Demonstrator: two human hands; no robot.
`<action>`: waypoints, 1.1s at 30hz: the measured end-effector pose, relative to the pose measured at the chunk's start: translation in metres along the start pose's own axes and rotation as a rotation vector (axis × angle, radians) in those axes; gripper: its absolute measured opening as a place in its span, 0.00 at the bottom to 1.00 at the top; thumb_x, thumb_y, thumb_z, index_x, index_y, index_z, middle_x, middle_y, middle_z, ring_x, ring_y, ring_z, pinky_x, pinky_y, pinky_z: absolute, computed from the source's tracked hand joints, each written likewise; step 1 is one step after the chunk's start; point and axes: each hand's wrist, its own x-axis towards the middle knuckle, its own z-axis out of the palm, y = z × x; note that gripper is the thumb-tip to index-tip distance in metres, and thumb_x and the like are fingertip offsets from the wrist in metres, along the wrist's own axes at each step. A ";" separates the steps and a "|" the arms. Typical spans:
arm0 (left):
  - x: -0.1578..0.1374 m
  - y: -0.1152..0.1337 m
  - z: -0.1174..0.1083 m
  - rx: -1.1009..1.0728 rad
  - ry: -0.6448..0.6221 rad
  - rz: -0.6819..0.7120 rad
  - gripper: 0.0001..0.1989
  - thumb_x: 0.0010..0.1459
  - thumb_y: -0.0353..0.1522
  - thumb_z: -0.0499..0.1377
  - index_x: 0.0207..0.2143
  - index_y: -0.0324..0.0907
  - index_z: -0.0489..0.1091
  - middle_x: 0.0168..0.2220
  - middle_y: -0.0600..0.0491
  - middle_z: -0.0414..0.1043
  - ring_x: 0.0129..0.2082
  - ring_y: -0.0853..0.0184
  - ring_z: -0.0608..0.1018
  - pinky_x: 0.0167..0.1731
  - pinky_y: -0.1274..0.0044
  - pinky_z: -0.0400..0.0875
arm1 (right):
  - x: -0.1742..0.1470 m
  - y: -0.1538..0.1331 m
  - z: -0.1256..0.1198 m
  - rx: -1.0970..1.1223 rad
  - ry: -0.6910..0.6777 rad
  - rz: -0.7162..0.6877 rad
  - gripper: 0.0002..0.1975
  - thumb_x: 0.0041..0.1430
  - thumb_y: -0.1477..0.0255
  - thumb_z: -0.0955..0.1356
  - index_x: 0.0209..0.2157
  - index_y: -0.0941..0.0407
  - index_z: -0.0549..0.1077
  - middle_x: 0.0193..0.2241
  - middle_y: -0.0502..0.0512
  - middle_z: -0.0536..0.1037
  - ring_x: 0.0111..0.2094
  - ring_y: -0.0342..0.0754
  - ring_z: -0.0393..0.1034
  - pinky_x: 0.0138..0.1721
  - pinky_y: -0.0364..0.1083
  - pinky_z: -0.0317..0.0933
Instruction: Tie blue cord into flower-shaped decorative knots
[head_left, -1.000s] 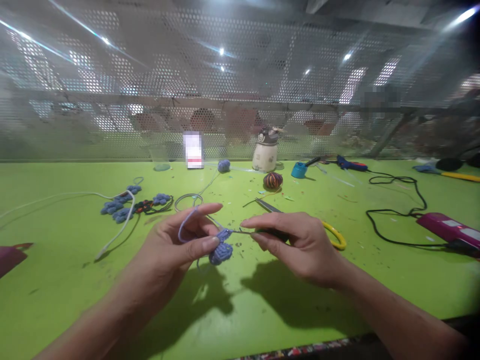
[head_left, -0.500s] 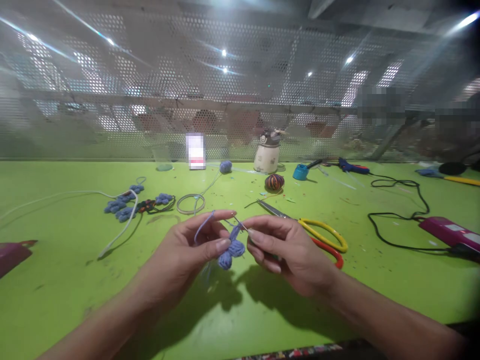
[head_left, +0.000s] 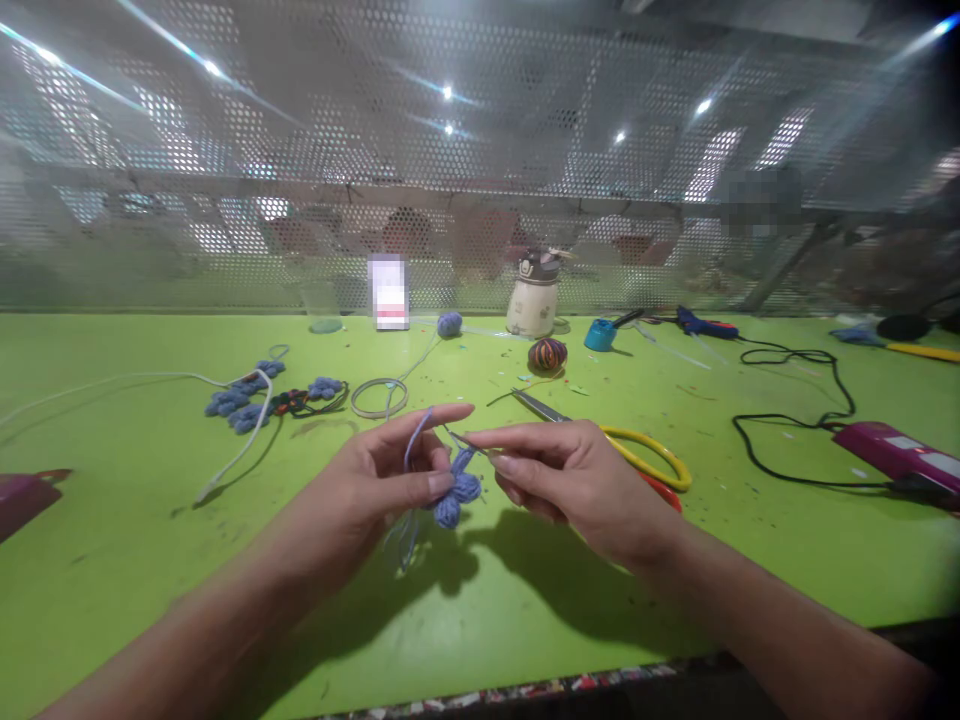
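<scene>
Head view shows two bare hands meeting over a bright green surface point(head_left: 142, 590) strewn with small scraps. The left hand point(head_left: 375, 475) has its thumb clamped against its bent fingers on a small periwinkle-blue crocheted yarn piece point(head_left: 456, 490) with rounded petals, which is held up off the surface between the hands. Its index finger reaches out straight toward the right, with a periwinkle-blue yarn strand point(head_left: 410, 445) passing over it; loose ends dangle below the palm. The right hand point(head_left: 577, 475) has its thumb and index finger together on a slim metal crochet tool point(head_left: 470, 443), whose thin shaft slants up and leftward at the top of the piece; the exact contact of its tip is too small to tell.

Partly hidden behind the right hand lie scissors with yellow and red handles point(head_left: 637, 436), their blades pointing away to the left. Farther back sit a striped multicoloured yarn ball point(head_left: 547, 354) and a small periwinkle-blue yarn ball point(head_left: 449, 325). Left of the hands, a thin grey ring point(head_left: 355, 402) lies near a cluster of blue crocheted flowers point(head_left: 238, 408), with a white cable point(head_left: 244, 460) across it.
</scene>
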 end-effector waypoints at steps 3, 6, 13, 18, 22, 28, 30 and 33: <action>0.000 -0.003 -0.002 0.196 -0.069 0.058 0.23 0.55 0.30 0.65 0.53 0.51 0.74 0.28 0.56 0.67 0.29 0.69 0.69 0.33 0.76 0.64 | 0.002 -0.002 -0.002 -0.092 0.007 0.022 0.13 0.56 0.75 0.70 0.43 0.60 0.81 0.17 0.45 0.65 0.18 0.36 0.53 0.18 0.39 0.47; 0.000 -0.009 -0.001 0.602 -0.051 0.333 0.19 0.58 0.27 0.59 0.50 0.52 0.77 0.28 0.54 0.65 0.30 0.66 0.68 0.32 0.74 0.63 | 0.004 -0.001 0.001 -0.055 0.030 0.086 0.12 0.56 0.75 0.70 0.42 0.60 0.81 0.16 0.44 0.64 0.17 0.36 0.50 0.17 0.39 0.44; 0.000 -0.015 0.005 0.686 0.066 0.599 0.11 0.55 0.24 0.60 0.31 0.48 0.80 0.28 0.51 0.70 0.30 0.65 0.72 0.31 0.74 0.65 | 0.003 0.007 0.015 0.283 0.149 0.101 0.15 0.54 0.72 0.72 0.45 0.58 0.79 0.18 0.45 0.69 0.16 0.35 0.54 0.18 0.38 0.45; 0.002 -0.003 0.008 0.036 0.177 0.146 0.22 0.46 0.26 0.70 0.45 0.43 0.72 0.26 0.56 0.73 0.27 0.69 0.74 0.32 0.76 0.69 | 0.000 0.011 0.014 0.278 0.164 -0.015 0.13 0.55 0.70 0.72 0.43 0.57 0.80 0.19 0.47 0.70 0.17 0.36 0.57 0.18 0.38 0.48; 0.002 0.001 0.008 -0.100 0.139 0.057 0.53 0.43 0.23 0.71 0.67 0.39 0.46 0.26 0.57 0.74 0.25 0.70 0.74 0.28 0.80 0.67 | -0.002 0.012 0.013 0.159 0.156 -0.120 0.12 0.57 0.71 0.71 0.43 0.57 0.80 0.19 0.46 0.69 0.16 0.36 0.55 0.17 0.39 0.50; 0.004 -0.003 0.000 -0.128 0.083 0.024 0.53 0.46 0.24 0.70 0.68 0.37 0.43 0.26 0.54 0.74 0.25 0.71 0.72 0.26 0.81 0.65 | -0.007 0.008 0.010 -0.123 0.157 -0.300 0.12 0.60 0.76 0.67 0.44 0.58 0.80 0.19 0.47 0.68 0.18 0.37 0.55 0.17 0.39 0.50; 0.004 -0.005 -0.001 -0.079 0.072 0.034 0.52 0.48 0.25 0.70 0.68 0.38 0.42 0.26 0.54 0.74 0.26 0.71 0.73 0.28 0.80 0.66 | -0.007 0.008 0.009 -0.184 0.160 -0.305 0.12 0.61 0.76 0.67 0.43 0.59 0.81 0.18 0.47 0.68 0.18 0.37 0.54 0.17 0.39 0.49; 0.005 -0.006 0.000 0.003 0.090 0.082 0.52 0.49 0.26 0.69 0.69 0.41 0.42 0.28 0.54 0.75 0.29 0.68 0.75 0.31 0.77 0.68 | -0.006 0.008 0.009 -0.190 0.162 -0.270 0.10 0.60 0.74 0.68 0.42 0.59 0.81 0.17 0.47 0.68 0.17 0.37 0.54 0.16 0.39 0.49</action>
